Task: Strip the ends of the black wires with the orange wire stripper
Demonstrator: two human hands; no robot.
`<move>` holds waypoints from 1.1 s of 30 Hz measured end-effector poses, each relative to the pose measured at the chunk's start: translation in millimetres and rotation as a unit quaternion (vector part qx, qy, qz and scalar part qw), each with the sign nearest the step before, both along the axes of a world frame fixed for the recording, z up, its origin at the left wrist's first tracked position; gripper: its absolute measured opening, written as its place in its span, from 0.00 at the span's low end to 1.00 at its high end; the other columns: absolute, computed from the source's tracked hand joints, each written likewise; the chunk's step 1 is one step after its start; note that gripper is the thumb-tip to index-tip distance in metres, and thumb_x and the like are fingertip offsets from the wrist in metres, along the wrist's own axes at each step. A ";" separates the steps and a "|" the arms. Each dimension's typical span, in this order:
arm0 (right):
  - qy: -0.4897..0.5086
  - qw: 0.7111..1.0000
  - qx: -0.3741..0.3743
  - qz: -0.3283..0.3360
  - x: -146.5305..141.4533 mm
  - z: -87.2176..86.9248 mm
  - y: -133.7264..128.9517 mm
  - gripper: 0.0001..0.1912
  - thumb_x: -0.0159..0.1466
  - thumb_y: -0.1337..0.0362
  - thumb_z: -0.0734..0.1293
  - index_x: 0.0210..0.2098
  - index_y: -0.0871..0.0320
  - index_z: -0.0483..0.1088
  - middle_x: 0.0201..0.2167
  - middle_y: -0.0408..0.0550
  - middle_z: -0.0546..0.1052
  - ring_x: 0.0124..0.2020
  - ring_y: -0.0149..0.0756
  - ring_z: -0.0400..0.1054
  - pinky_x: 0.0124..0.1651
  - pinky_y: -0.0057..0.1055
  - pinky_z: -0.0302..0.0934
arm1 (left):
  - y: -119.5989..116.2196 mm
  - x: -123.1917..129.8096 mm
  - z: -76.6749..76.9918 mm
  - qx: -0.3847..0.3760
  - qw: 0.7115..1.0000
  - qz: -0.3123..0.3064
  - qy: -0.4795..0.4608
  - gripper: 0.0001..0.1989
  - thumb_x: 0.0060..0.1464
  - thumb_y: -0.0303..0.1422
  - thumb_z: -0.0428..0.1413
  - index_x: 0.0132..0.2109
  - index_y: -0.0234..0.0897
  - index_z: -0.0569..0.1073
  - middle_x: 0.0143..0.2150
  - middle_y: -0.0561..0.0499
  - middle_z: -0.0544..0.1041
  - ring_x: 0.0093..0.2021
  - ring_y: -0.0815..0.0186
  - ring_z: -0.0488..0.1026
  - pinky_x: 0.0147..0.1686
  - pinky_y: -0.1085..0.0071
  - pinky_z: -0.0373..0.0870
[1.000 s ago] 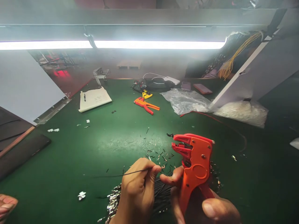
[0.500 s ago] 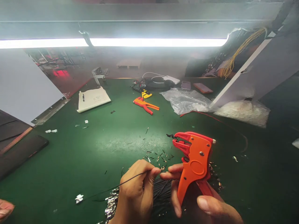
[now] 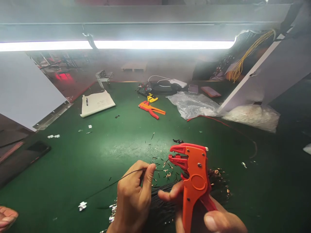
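Over the near half of the green table (image 3: 80,168), the left hand (image 3: 134,189) pinches a thin black wire (image 3: 114,185) between thumb and bent forefinger, close to one end. A short tip pokes out past the thumb toward the right; the longer part runs back across the knuckles and slopes down toward the table's left side. The right hand (image 3: 224,220) is wrapped around the handles of an orange-and-red wire stripper (image 3: 196,181), its forefinger stretched out toward the left hand. The stripper's red jaws stand apart, facing left, and the wire's tip stops short of them, slightly lower. Beneath and between the hands lies a bundle of black wires (image 3: 161,198), with cut scraps (image 3: 167,174) scattered just beyond it, toward the far edge.
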State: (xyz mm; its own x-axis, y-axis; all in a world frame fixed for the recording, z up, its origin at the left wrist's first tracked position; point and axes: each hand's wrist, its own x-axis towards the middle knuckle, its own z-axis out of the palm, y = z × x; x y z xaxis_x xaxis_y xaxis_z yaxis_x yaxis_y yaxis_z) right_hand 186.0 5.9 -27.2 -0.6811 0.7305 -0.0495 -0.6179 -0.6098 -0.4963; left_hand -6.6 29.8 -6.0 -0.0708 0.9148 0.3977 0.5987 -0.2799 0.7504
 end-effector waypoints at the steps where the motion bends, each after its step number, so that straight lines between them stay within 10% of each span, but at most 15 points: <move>1: -0.008 1.000 0.013 -0.003 0.1 -0.5 0.5 0.31 0.57 0.56 0.73 0.58 0.58 0.72 0.33 0.50 0.84 0.30 0.34 0.76 0.36 0.28 0.61 | 0.1 0.7 1.9 0.001 1.000 0.012 -0.014 0.14 0.65 0.31 0.54 0.29 0.40 0.70 0.22 0.60 0.65 0.20 0.73 0.61 0.22 0.75 0.59; 14: -0.151 0.974 0.160 -0.049 0.8 -6.3 7.6 0.42 0.59 0.47 0.74 0.68 0.47 0.58 0.52 0.54 0.80 0.33 0.38 0.75 0.42 0.39 0.65 | -9.9 10.5 8.2 -0.023 0.981 0.049 -0.186 0.17 0.63 0.33 0.56 0.25 0.40 0.68 0.22 0.60 0.60 0.22 0.72 0.57 0.23 0.72 0.55; 23: -0.066 0.996 0.055 -0.016 -5.6 -9.2 -3.0 0.29 0.58 0.52 0.73 0.56 0.57 0.70 0.37 0.52 0.82 0.31 0.34 0.72 0.38 0.32 0.59 | -18.3 13.0 -1.9 0.024 0.981 -0.054 -0.185 0.10 0.66 0.29 0.54 0.34 0.42 0.75 0.23 0.59 0.68 0.22 0.73 0.64 0.22 0.75 0.58; 33: -0.136 0.987 0.062 0.055 1.7 1.1 -1.2 0.28 0.54 0.47 0.73 0.48 0.56 0.68 0.37 0.53 0.78 0.34 0.44 0.73 0.42 0.40 0.63 | -24.4 30.1 1.5 -0.012 0.978 -0.007 -0.207 0.18 0.67 0.37 0.54 0.26 0.39 0.70 0.20 0.58 0.63 0.20 0.72 0.59 0.20 0.72 0.53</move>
